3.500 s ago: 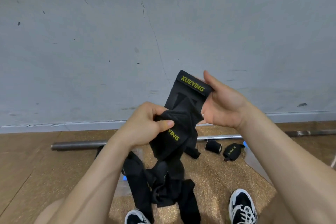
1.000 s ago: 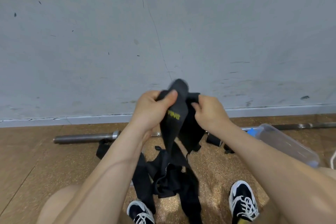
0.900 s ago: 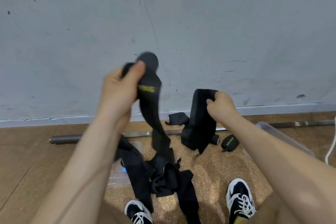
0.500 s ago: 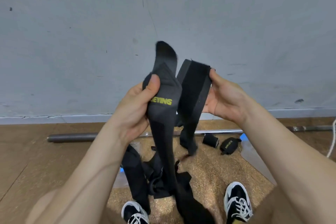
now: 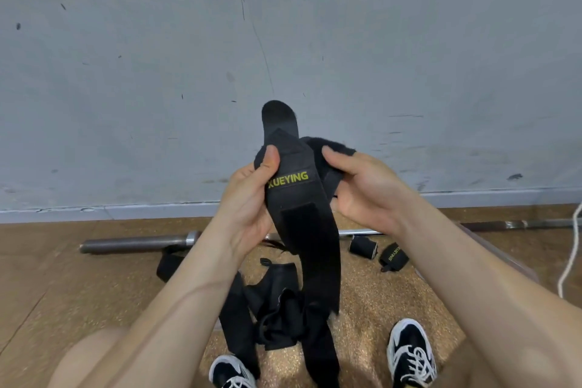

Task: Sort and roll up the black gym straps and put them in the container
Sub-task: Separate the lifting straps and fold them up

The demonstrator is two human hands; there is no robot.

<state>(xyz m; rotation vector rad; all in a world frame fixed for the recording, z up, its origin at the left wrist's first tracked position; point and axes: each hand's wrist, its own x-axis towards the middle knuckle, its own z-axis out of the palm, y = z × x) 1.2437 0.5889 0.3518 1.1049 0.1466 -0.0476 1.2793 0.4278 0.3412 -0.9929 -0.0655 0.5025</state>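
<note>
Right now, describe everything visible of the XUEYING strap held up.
The black strap looks like woven fabric, with yellow-green XUEYING lettering, a rounded tab on top and a fuzzy patch below. It hangs down, its tail in front of the strap pile. The left hand grips it, thumb beside the lettering; the right hand holds a fuzzy black piece behind it.

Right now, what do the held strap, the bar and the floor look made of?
Held strap: black woven fabric, matte, printed yellow logo; its darker fuzzy panel looks like hook-and-loop. Bar: metal, dull grey sleeve with a shinier collar. Floor: speckled brown, probably cork or rubber granulate; wood-look planks at the left.
</note>
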